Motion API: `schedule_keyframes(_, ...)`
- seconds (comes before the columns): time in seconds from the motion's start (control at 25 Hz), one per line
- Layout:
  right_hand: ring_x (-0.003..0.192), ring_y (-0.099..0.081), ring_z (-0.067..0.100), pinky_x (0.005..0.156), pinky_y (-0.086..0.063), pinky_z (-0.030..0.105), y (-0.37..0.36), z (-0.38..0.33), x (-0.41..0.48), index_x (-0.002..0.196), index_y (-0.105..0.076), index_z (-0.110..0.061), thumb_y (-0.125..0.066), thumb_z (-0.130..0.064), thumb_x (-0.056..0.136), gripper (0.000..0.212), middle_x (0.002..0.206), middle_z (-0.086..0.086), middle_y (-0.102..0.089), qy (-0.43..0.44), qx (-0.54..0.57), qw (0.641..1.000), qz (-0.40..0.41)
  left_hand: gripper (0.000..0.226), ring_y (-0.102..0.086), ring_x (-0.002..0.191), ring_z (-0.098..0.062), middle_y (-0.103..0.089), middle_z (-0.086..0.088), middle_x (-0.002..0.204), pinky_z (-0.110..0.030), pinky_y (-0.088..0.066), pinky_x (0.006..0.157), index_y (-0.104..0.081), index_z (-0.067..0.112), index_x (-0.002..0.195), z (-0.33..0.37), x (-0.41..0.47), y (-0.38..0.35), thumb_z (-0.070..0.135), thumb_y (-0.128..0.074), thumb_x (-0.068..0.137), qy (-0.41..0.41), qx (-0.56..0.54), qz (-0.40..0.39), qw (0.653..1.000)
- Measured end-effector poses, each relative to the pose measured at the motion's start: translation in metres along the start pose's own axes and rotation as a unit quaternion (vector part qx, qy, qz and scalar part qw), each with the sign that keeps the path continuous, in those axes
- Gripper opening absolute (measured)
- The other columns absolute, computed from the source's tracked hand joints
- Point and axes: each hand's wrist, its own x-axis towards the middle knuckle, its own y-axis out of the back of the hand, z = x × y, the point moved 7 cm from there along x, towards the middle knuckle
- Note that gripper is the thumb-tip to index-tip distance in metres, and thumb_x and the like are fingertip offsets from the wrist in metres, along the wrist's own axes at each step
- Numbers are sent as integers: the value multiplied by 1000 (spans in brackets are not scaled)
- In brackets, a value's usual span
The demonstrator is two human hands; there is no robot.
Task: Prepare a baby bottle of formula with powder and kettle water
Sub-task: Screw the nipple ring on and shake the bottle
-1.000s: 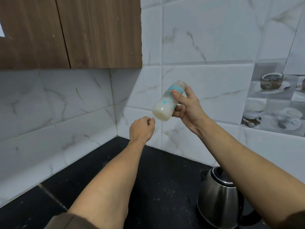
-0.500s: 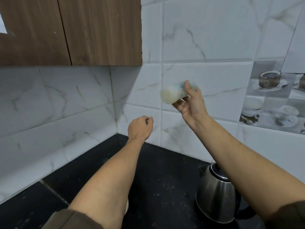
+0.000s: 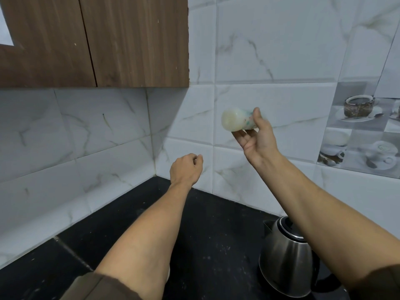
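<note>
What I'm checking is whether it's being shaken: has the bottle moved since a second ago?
Yes. The bottle in the right hand has swung from slanted to nearly level and risen clear of the horizontal tile joint its base overlapped.

1. The bottle (image 3: 236,121) was smooth translucent plastic, cloudy white inside, with blurred teal print on its side.
2. The kettle (image 3: 283,265), toward the right side of the bench (image 3: 207,234), had a brushed steel body with a soft sheen. Its lid (image 3: 289,229) and handle (image 3: 324,284) looked like black plastic.
3. The bench was a black, stone-like slab, polished but dusted with pale specks, with a thin seam near its left edge.
4. The wall tiles (image 3: 270,50) above the bench's back corner were glossy white ceramic with grey marble veining.
5. The picture tiles (image 3: 363,126) at the right were smooth, printed with cups.
6. The cupboard (image 3: 129,40) had a matt brown wood-grain face.
7. The sleeve (image 3: 93,286) was matt brown cloth.
</note>
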Motion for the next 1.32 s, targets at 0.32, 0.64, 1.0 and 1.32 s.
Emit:
schedule_keyframes(0.32,95,-75,30,74,-62,42,-14,8,-9,145,-49,-16,-75,-34,93,61,125,12,-65,-1,-120,990,-78,44,-59,68,-24,-61,1,65,-34,-43,61,-63,18,75,3,3,-3,42,-41,104,-10,20,-3,1000)
schedule_keyframes(0.64,89,-72,31,64,-60,35,-22,23,-26,143,-53,-28,-79,-34,86,63,117,13,-69,-40,-244,949,-197,35,-50,64,-21,-54,3,64,-34,-41,63,-55,18,74,1,0,4,32,-45,104,-10,51,2,999)
schedule_keyframes(1.0,88,-74,26,67,-61,37,-23,15,-23,139,-54,-21,-74,-34,92,53,118,10,-67,-31,-201,967,-153,42,-56,66,-26,-56,1,60,-34,-40,59,-56,17,68,-4,-1,3,37,-44,103,-2,39,-7,999)
schedule_keyframes(1.32,98,-77,30,74,-63,40,-1,1,-4,137,-54,-9,-75,-34,95,53,136,18,-62,-2,32,999,13,47,-58,66,-24,-62,0,63,-32,-41,57,-65,12,77,-6,-6,9,41,-40,104,2,28,-4,1000)
